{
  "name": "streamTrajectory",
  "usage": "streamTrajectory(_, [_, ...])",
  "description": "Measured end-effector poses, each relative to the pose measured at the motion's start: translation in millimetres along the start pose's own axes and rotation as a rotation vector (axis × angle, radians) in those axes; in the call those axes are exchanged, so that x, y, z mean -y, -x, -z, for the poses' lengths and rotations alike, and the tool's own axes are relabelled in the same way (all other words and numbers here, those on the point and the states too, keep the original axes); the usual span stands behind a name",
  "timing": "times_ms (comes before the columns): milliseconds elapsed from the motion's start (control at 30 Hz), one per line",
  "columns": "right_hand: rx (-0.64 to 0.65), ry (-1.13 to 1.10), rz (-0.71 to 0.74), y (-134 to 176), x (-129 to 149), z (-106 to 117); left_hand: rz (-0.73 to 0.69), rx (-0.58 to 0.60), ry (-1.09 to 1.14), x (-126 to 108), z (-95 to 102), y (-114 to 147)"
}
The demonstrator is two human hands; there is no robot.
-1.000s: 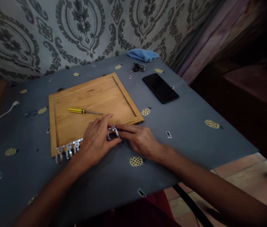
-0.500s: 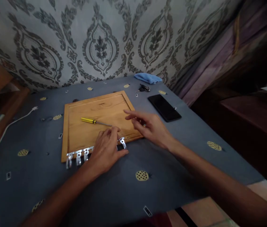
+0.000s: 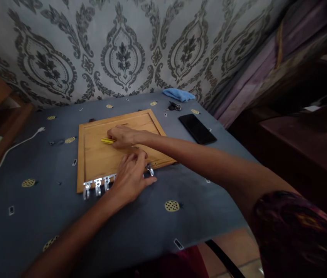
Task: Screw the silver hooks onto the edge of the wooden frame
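A wooden panel (image 3: 94, 157) with a raised frame lies flat on the table. Along its near edge runs a metal hook rail (image 3: 97, 181) with several curved silver hooks. My left hand (image 3: 131, 173) presses on this rail, fingers bent over the board's edge and thumb at the front; it covers the rail's middle. Over the panel my right hand (image 3: 124, 136) is closed around a screwdriver (image 3: 107, 141). The yellow handle end sticks out to the left of the fingers, and a bit of the thin shaft shows on the right.
Right of the panel lies a black phone (image 3: 197, 129). Behind it are keys (image 3: 174, 106) and a folded blue cloth (image 3: 178, 94) near the patterned wall. A white cable (image 3: 13, 148) runs along the left. Dark furniture stands beyond the table's right side.
My right hand has moved left from the panel's right side and closed on the screwdriver lying there. My left hand stays on the hook rail.
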State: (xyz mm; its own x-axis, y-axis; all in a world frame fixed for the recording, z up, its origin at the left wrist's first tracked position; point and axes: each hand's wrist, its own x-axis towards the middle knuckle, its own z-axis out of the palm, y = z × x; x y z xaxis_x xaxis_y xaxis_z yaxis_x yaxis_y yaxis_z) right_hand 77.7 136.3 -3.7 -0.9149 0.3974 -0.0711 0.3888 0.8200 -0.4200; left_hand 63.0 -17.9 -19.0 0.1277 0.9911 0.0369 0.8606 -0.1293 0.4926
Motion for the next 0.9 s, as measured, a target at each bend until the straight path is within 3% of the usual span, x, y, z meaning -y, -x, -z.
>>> streamTrajectory(100, [-0.190,-0.086,-0.066,19.1,-17.9,12.2,-0.021,-0.016,-0.002,2.2,-1.9,0.7])
streamTrajectory(233, [-0.619,-0.220,-0.157,75.0,-31.7,23.4,-0.037,-0.044,0.002,4.2,-4.6,2.9])
streamTrajectory(300, [-0.991,-0.506,-0.117,108.3,-27.1,18.0,-0.035,-0.057,0.001,4.5,-5.7,3.6])
streamTrajectory(400, [-1.172,-0.656,-0.130,146.3,-10.3,-2.8,-0.032,-0.062,-0.008,4.4,-6.4,3.7])
streamTrajectory(467, [-1.170,-0.665,-0.149,158.3,0.3,-19.4,-0.030,-0.058,-0.019,3.9,-6.2,3.4])
streamTrajectory(600, [-1.039,-0.699,-0.122,160.2,8.2,-42.3,-0.015,-0.037,-0.036,2.5,-4.7,3.1])
streamTrajectory(900, [-1.001,-0.678,-0.128,160.5,8.5,-49.6,0.002,-0.017,-0.043,1.9,-4.7,2.5])
